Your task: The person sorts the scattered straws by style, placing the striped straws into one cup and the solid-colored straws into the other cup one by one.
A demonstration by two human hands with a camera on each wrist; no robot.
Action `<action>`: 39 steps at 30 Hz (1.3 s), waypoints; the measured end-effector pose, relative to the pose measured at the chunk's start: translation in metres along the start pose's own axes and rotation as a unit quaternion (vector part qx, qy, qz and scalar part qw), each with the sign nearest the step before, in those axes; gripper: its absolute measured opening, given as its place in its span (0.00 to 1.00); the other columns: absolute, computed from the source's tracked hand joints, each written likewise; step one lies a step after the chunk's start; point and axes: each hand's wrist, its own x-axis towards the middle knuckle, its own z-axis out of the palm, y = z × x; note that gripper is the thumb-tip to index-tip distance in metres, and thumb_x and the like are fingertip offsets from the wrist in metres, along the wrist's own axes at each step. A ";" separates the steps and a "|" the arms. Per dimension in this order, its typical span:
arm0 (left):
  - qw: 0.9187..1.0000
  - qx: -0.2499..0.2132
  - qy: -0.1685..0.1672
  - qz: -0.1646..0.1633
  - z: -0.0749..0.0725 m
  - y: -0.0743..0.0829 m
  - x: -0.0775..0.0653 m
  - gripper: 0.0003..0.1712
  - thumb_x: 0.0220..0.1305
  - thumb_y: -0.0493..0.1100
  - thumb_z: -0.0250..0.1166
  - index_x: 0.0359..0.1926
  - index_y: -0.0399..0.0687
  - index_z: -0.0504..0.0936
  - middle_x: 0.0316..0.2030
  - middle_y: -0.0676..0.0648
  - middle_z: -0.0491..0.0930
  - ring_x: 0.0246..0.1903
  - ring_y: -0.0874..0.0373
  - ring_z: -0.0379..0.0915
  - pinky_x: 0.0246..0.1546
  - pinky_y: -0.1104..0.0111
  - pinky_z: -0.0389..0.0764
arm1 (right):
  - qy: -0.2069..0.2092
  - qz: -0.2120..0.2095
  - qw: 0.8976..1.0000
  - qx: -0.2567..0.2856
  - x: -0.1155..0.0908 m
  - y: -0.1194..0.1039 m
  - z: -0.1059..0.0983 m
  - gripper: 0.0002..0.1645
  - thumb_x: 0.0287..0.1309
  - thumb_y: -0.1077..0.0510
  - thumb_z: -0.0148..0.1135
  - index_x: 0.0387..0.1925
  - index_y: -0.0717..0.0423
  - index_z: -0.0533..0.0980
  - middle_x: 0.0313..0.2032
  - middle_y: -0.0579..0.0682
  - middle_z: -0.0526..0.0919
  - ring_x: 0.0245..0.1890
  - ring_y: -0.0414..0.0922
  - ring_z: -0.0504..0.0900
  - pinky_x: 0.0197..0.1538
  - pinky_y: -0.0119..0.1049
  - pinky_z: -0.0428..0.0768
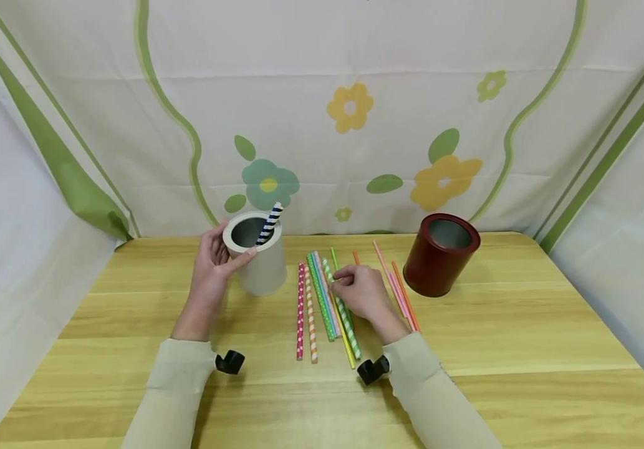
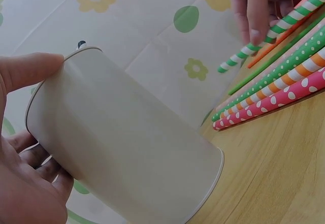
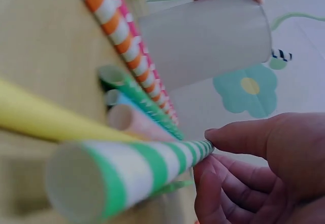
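My left hand [image 1: 211,265] grips a white can [image 1: 264,274] at the left, with the thumb at its rim and the other fingers round its far side. A navy-and-white striped paper straw [image 1: 269,224] leans inside that can and sticks out over the rim. Over the row of straws, my right hand [image 1: 362,293] pinches a green-and-white striped paper straw [image 2: 287,23] between thumb and fingers near its far end. Beside it lie a yellow straw [image 1: 348,346], a green dotted straw [image 1: 318,296], an orange-striped straw [image 1: 310,315] and a pink dotted straw [image 1: 300,312].
A dark red can [image 1: 439,259] stands upright at the right, its inside facing up. Between it and my right hand lie orange [image 1: 404,296] and pink straws [image 1: 383,265]. Behind the wooden table [image 1: 523,349] hangs a flowered curtain [image 1: 310,149].
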 end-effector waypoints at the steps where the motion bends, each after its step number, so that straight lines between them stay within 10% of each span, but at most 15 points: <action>1: 1.000 0.000 0.000 -0.002 0.000 0.000 -0.001 0.50 0.72 0.37 0.71 0.84 0.48 0.52 0.85 0.49 0.56 0.86 0.59 0.47 0.88 0.65 0.48 | -0.002 0.001 1.000 0.008 0.000 -0.001 -0.002 0.11 0.67 0.55 0.72 0.47 0.54 0.89 0.39 0.51 0.90 0.37 0.44 0.86 0.40 0.38 0.85; 21: 1.000 -0.004 -0.004 0.008 -0.001 -0.002 0.002 0.49 0.72 0.37 0.71 0.84 0.46 0.52 0.85 0.48 0.57 0.86 0.59 0.48 0.89 0.64 0.48 | -0.001 0.030 0.968 0.247 -0.003 -0.017 -0.025 0.18 0.72 0.60 0.64 0.60 0.60 0.82 0.46 0.55 0.84 0.39 0.46 0.86 0.46 0.43 0.93; 39: 1.000 -0.003 -0.002 0.005 0.000 -0.001 0.000 0.50 0.72 0.37 0.71 0.84 0.47 0.52 0.85 0.48 0.57 0.86 0.59 0.48 0.89 0.64 0.47 | 0.069 0.006 0.940 0.333 -0.004 -0.024 -0.028 0.16 0.72 0.61 0.66 0.58 0.61 0.81 0.49 0.60 0.87 0.40 0.42 0.88 0.49 0.35 0.93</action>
